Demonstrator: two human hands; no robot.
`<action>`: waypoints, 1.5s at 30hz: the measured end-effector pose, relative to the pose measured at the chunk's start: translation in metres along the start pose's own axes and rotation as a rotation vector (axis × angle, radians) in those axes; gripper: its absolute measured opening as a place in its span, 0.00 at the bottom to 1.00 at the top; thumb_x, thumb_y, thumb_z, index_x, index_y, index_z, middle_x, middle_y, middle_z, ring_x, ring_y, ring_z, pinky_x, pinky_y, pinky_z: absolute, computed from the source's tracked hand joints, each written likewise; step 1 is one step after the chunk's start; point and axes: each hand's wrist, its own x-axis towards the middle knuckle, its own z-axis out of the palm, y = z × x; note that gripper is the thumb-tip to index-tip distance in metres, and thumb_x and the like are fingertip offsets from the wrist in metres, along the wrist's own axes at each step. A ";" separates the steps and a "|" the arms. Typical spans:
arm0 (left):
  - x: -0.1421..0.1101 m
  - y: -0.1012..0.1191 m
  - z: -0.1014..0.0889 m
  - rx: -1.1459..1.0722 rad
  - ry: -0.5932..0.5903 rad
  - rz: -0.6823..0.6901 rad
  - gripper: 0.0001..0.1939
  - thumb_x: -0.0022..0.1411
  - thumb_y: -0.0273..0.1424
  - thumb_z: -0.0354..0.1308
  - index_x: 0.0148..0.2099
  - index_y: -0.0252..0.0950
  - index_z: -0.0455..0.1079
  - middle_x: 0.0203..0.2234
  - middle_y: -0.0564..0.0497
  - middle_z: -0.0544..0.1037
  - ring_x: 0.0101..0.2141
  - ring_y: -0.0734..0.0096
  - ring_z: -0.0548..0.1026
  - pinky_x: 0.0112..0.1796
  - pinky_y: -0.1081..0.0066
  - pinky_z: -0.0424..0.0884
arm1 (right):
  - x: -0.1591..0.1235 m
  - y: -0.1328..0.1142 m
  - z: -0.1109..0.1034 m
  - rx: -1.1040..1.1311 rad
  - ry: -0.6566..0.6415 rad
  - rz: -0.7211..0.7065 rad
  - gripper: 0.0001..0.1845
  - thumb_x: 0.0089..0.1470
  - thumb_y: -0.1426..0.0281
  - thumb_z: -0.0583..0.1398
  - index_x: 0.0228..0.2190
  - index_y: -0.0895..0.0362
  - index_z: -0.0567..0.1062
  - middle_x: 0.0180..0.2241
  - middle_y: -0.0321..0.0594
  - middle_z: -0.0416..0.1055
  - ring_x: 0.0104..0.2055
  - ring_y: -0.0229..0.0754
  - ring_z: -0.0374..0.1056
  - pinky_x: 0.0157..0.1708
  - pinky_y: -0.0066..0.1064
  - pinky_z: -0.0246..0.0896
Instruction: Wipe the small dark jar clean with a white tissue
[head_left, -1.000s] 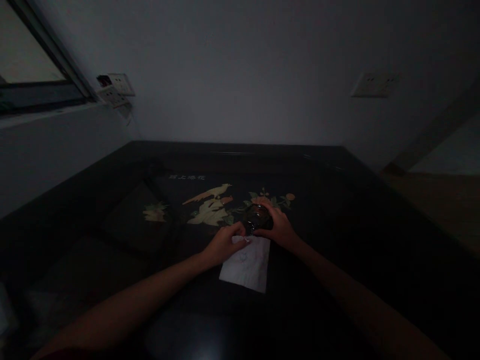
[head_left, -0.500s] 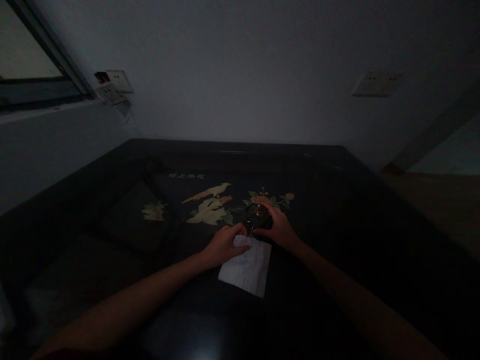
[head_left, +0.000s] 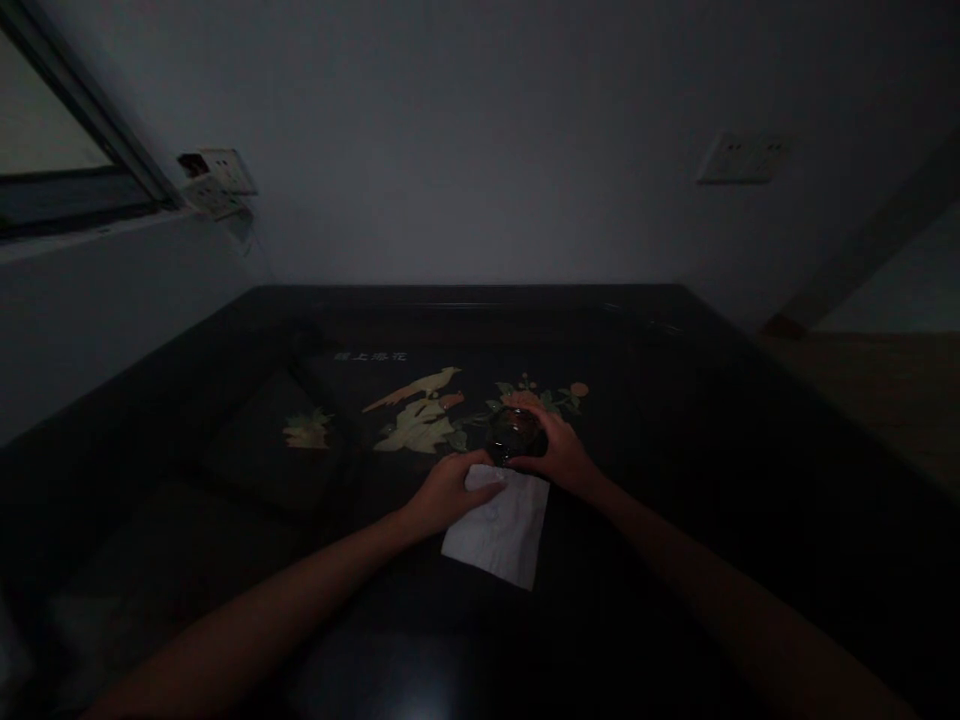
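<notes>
The room is dim. My right hand (head_left: 553,452) is wrapped round a small dark round glass jar (head_left: 512,435) that stands on the black table (head_left: 675,480). My left hand (head_left: 448,490) pinches the upper left corner of a white tissue (head_left: 501,527) that lies flat on the table just below the jar. The two hands are close together, almost touching at the jar. What the jar holds cannot be made out.
The table top bears a painted bird and flowers (head_left: 424,415) and a line of pale characters (head_left: 371,356). Wall sockets (head_left: 217,180) sit at the left by a window frame; another socket plate (head_left: 742,157) is on the back wall. Wooden floor (head_left: 885,390) shows at right.
The tissue has shifted slightly under my left hand, its corner lifted toward the jar. My right hand stays on the jar. The camera has tilted a little.
</notes>
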 end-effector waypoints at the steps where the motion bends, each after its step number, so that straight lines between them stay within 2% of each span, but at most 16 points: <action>1: 0.000 -0.001 0.000 -0.014 0.004 0.001 0.08 0.57 0.36 0.57 0.35 0.37 0.69 0.29 0.53 0.76 0.31 0.68 0.72 0.33 0.72 0.66 | 0.000 0.000 -0.001 0.002 0.000 0.000 0.43 0.36 0.57 0.69 0.53 0.54 0.63 0.52 0.49 0.67 0.54 0.56 0.62 0.50 0.48 0.56; 9: 0.001 -0.008 0.002 -0.033 0.006 0.032 0.11 0.61 0.37 0.52 0.38 0.36 0.71 0.29 0.52 0.76 0.30 0.69 0.72 0.33 0.71 0.67 | -0.001 0.005 -0.003 0.034 -0.054 0.008 0.43 0.37 0.60 0.69 0.54 0.56 0.62 0.53 0.50 0.66 0.56 0.57 0.60 0.52 0.50 0.54; 13: 0.001 -0.007 0.001 -0.056 0.033 0.025 0.12 0.62 0.36 0.51 0.39 0.35 0.71 0.30 0.51 0.77 0.30 0.68 0.73 0.34 0.71 0.67 | 0.000 0.002 -0.014 0.200 -0.092 0.046 0.40 0.42 0.57 0.66 0.55 0.55 0.61 0.56 0.50 0.62 0.58 0.54 0.58 0.54 0.47 0.54; 16: 0.000 -0.002 -0.002 -0.137 0.061 0.028 0.11 0.62 0.36 0.51 0.37 0.34 0.71 0.29 0.52 0.76 0.30 0.69 0.72 0.34 0.71 0.67 | -0.001 -0.011 -0.029 0.304 0.014 0.090 0.29 0.49 0.56 0.60 0.52 0.53 0.65 0.54 0.47 0.64 0.55 0.51 0.62 0.49 0.44 0.61; 19: -0.002 0.008 -0.006 -0.237 0.095 0.014 0.12 0.61 0.38 0.52 0.33 0.34 0.69 0.26 0.52 0.74 0.28 0.71 0.70 0.31 0.73 0.67 | -0.011 -0.032 -0.040 0.338 0.109 0.100 0.21 0.50 0.55 0.59 0.43 0.55 0.69 0.44 0.46 0.71 0.46 0.49 0.68 0.42 0.40 0.65; 23: -0.009 0.024 -0.009 -0.392 0.148 -0.036 0.15 0.59 0.41 0.53 0.32 0.34 0.68 0.24 0.53 0.71 0.25 0.73 0.68 0.27 0.74 0.66 | -0.040 -0.053 -0.036 0.590 -0.021 0.163 0.25 0.46 0.53 0.62 0.42 0.54 0.67 0.38 0.44 0.72 0.41 0.47 0.70 0.38 0.38 0.67; 25: -0.012 0.030 -0.008 -0.429 0.152 -0.052 0.15 0.59 0.42 0.54 0.34 0.34 0.68 0.24 0.53 0.71 0.26 0.73 0.68 0.27 0.74 0.66 | -0.054 -0.057 -0.027 0.726 -0.143 0.236 0.28 0.41 0.53 0.65 0.42 0.54 0.68 0.39 0.43 0.74 0.42 0.48 0.71 0.41 0.40 0.68; 27: -0.015 0.034 -0.007 -0.430 0.119 -0.038 0.16 0.59 0.42 0.54 0.36 0.33 0.69 0.27 0.52 0.73 0.28 0.71 0.70 0.29 0.74 0.67 | -0.064 -0.057 -0.018 0.779 -0.219 0.334 0.30 0.36 0.55 0.68 0.40 0.56 0.71 0.38 0.43 0.76 0.42 0.50 0.72 0.43 0.43 0.67; 30: -0.017 0.037 -0.006 -0.375 0.038 0.035 0.15 0.61 0.40 0.53 0.38 0.34 0.71 0.32 0.50 0.75 0.33 0.68 0.72 0.34 0.72 0.68 | -0.071 -0.056 -0.012 0.748 -0.259 0.459 0.24 0.36 0.56 0.68 0.33 0.60 0.76 0.34 0.44 0.78 0.39 0.53 0.74 0.41 0.44 0.68; 32: -0.016 0.037 -0.008 -0.336 0.003 0.064 0.14 0.61 0.39 0.53 0.41 0.35 0.71 0.35 0.49 0.76 0.36 0.66 0.72 0.38 0.71 0.68 | -0.072 -0.055 -0.013 0.719 -0.212 0.499 0.21 0.36 0.57 0.68 0.29 0.61 0.78 0.31 0.43 0.79 0.36 0.52 0.74 0.37 0.42 0.69; 35: -0.010 0.031 -0.013 -0.330 0.033 0.057 0.15 0.62 0.39 0.51 0.47 0.36 0.68 0.39 0.48 0.75 0.40 0.65 0.72 0.41 0.68 0.67 | -0.069 -0.052 -0.024 0.753 -0.098 0.550 0.18 0.37 0.59 0.68 0.29 0.60 0.78 0.30 0.43 0.79 0.33 0.51 0.75 0.33 0.39 0.70; 36: -0.007 0.028 -0.015 -0.340 0.063 0.052 0.15 0.63 0.38 0.50 0.48 0.36 0.66 0.39 0.48 0.74 0.41 0.65 0.71 0.42 0.67 0.67 | -0.066 -0.049 -0.028 0.796 -0.034 0.577 0.18 0.38 0.60 0.69 0.29 0.60 0.78 0.30 0.43 0.79 0.34 0.51 0.75 0.33 0.39 0.70; 38: 0.001 0.018 -0.017 -0.347 0.113 0.041 0.15 0.64 0.37 0.48 0.50 0.36 0.64 0.43 0.47 0.73 0.43 0.64 0.71 0.45 0.65 0.66 | -0.059 -0.041 -0.036 0.902 0.182 0.635 0.18 0.37 0.61 0.69 0.31 0.59 0.77 0.31 0.43 0.79 0.35 0.52 0.75 0.33 0.40 0.71; 40: 0.009 0.006 -0.018 -0.293 0.160 0.018 0.17 0.61 0.36 0.52 0.52 0.36 0.62 0.45 0.45 0.71 0.45 0.63 0.69 0.46 0.63 0.66 | -0.050 -0.031 -0.042 1.008 0.428 0.649 0.20 0.38 0.64 0.69 0.35 0.57 0.76 0.36 0.43 0.79 0.39 0.52 0.75 0.36 0.41 0.72; 42: 0.017 -0.005 -0.016 -0.230 0.170 0.019 0.22 0.58 0.36 0.55 0.54 0.37 0.59 0.50 0.43 0.67 0.49 0.61 0.67 0.47 0.61 0.66 | -0.041 -0.020 -0.044 1.069 0.616 0.638 0.20 0.40 0.66 0.67 0.38 0.57 0.75 0.39 0.43 0.78 0.42 0.52 0.74 0.41 0.42 0.71; 45: 0.026 -0.015 -0.009 -0.054 0.124 0.046 0.31 0.54 0.37 0.60 0.58 0.36 0.57 0.52 0.41 0.66 0.52 0.56 0.64 0.52 0.56 0.61 | -0.032 -0.010 -0.040 1.095 0.667 0.630 0.16 0.44 0.68 0.64 0.39 0.55 0.74 0.40 0.41 0.78 0.45 0.49 0.73 0.46 0.41 0.69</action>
